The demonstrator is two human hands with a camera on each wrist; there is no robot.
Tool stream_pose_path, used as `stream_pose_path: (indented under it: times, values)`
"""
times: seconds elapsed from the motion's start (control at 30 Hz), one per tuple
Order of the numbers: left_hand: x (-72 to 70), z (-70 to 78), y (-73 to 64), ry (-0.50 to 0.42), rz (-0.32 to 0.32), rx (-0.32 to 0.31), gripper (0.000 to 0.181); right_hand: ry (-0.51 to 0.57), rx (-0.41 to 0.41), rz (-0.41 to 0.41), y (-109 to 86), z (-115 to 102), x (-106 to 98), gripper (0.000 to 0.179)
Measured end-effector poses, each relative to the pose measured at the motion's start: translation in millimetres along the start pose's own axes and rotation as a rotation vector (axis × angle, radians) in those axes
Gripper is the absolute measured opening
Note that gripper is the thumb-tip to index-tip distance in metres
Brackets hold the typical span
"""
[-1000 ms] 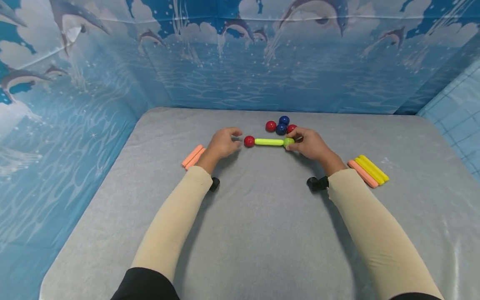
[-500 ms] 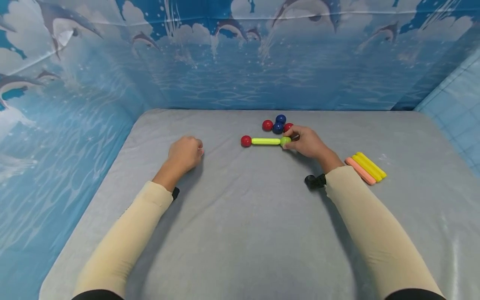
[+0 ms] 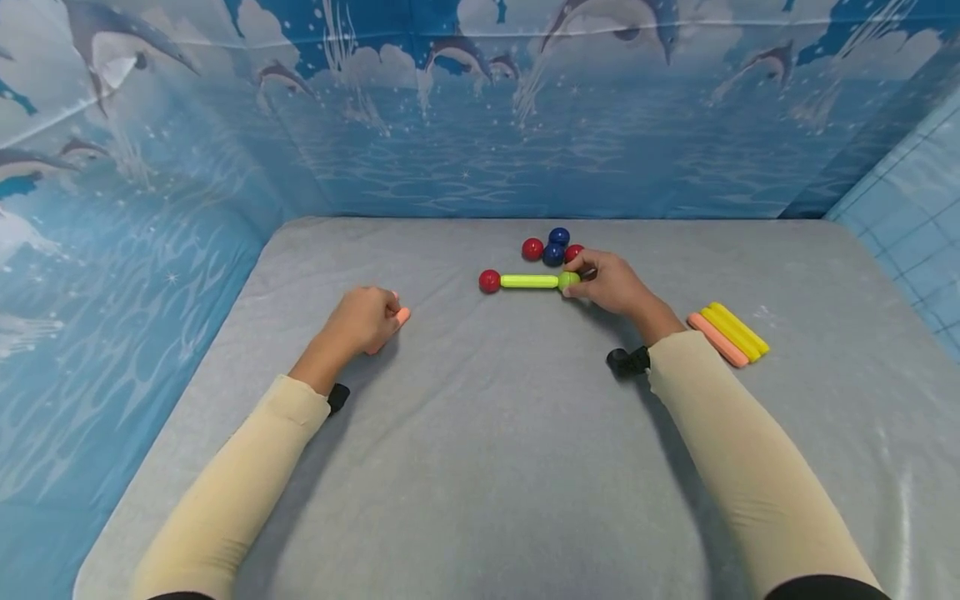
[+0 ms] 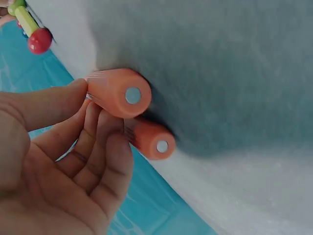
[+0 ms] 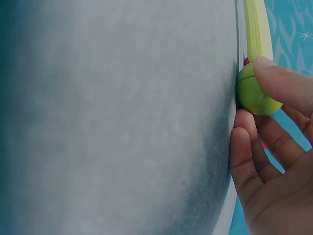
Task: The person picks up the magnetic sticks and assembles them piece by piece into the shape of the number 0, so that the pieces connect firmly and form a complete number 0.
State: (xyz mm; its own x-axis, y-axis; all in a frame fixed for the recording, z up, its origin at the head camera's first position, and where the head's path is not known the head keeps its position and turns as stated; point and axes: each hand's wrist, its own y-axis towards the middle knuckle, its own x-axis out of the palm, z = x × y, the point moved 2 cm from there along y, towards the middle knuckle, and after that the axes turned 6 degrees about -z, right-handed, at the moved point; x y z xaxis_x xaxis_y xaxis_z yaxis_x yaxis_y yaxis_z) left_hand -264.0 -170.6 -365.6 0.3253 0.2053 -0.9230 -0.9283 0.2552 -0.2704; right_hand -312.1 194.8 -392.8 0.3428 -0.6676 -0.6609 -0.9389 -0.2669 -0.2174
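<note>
On the left of the head view, my left hand point(image 3: 358, 322) pinches an orange magnetic rod point(image 4: 108, 90) between thumb and fingers. A second orange rod point(image 4: 145, 136) lies right beside it, close under my fingertips; both show round silver magnets at their ends. My right hand point(image 3: 613, 285) holds a green ball point(image 5: 249, 93) between thumb and fingers. That ball sits on one end of a yellow-green rod point(image 3: 528, 282), and a red ball point(image 3: 490, 282) sits on the other end. The joined piece lies sideways on the grey cloth.
Behind the joined piece, two blue balls point(image 3: 554, 254) and two red balls point(image 3: 532, 249) are clustered. Two yellow rods point(image 3: 737, 332) and an orange rod point(image 3: 717, 339) lie by my right forearm. A blue dolphin-print curtain point(image 3: 480, 142) hangs along the table's back edge.
My left hand has moved left and toward me, away from the red ball, and now pinches an orange rod. My right hand keeps its hold on the green ball.
</note>
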Motion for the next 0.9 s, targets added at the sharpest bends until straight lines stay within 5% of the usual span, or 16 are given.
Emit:
stream_pose_path:
  times: [0.3,0.57,0.9]
  values:
    - [3.2,-0.2,-10.9,-0.149,-0.127,-0.006,0.033,0.004,0.0,-0.014,-2.3,-1,0,0.027]
    - [4.1,2.5,-16.8,-0.154,-0.127,-0.011,0.035,0.004,0.015,-0.022,-2.9,-2,0,0.028]
    - [9.6,15.6,-18.7,-0.154,-0.148,0.096,0.041,-0.004,0.013,-0.025,-4.3,-2,0,0.028]
